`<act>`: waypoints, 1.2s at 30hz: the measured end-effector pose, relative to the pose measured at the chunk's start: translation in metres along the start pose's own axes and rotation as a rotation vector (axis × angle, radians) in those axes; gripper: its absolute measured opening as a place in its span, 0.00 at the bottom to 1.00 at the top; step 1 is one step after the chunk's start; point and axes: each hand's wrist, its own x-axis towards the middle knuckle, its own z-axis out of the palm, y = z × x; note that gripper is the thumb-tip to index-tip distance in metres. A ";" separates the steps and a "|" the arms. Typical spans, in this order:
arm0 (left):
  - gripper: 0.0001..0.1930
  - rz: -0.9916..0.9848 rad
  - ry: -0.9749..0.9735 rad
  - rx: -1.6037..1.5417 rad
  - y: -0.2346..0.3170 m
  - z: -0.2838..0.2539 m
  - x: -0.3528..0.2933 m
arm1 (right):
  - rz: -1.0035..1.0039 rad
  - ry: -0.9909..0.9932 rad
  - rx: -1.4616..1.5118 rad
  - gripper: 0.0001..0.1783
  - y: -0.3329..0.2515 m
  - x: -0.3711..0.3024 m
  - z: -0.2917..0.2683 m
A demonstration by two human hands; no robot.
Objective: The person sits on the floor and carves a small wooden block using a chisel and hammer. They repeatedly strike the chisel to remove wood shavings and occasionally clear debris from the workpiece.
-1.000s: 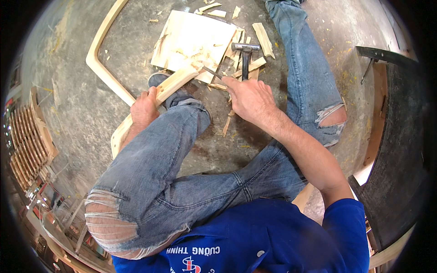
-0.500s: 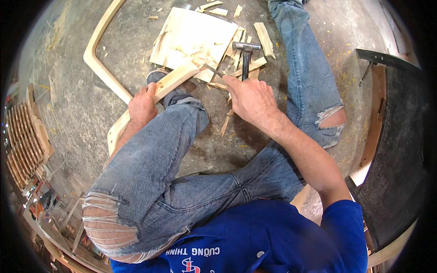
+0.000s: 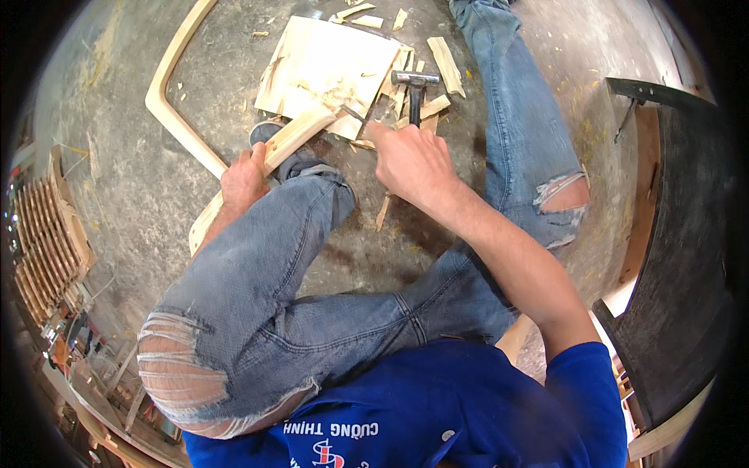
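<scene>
My left hand (image 3: 246, 175) is closed around a pale, bent wooden bar (image 3: 295, 140), holding it down beside my left shin. The bar's squared end lies over a flat pale board (image 3: 337, 54) scattered with shavings. In my closed right hand (image 3: 413, 160) is a thin, dark-bladed tool that looks like a chisel (image 3: 353, 113); its handle is hidden in my fist. The blade's tip is close by the bar's end, and I cannot tell whether it touches. Just beyond my right hand is a hammer (image 3: 416, 78), its dark handle partly hidden behind my knuckles.
Wood offcuts (image 3: 445, 66) litter the concrete floor around the board. Another bent wooden length (image 3: 160, 86) reaches to the far left. A black curved panel (image 3: 679, 257) stands at the right, and slatted wooden parts (image 3: 51, 242) at the left. My jeans-clad legs (image 3: 242, 265) frame the work.
My right hand has moved slightly forward and left with the chisel, whose tip has gone toward the board. My left hand keeps its hold on the bar. The whole view has shifted slightly.
</scene>
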 end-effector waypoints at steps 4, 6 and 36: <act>0.28 0.051 0.022 -0.009 0.001 -0.002 0.014 | -0.013 0.037 -0.084 0.19 0.001 0.035 0.025; 0.27 0.091 0.093 0.003 0.000 0.008 0.010 | 0.014 -0.127 -0.021 0.19 0.004 0.040 0.009; 0.29 0.016 -0.002 0.054 -0.006 0.014 0.006 | 0.004 -0.086 -0.012 0.24 -0.004 0.013 0.028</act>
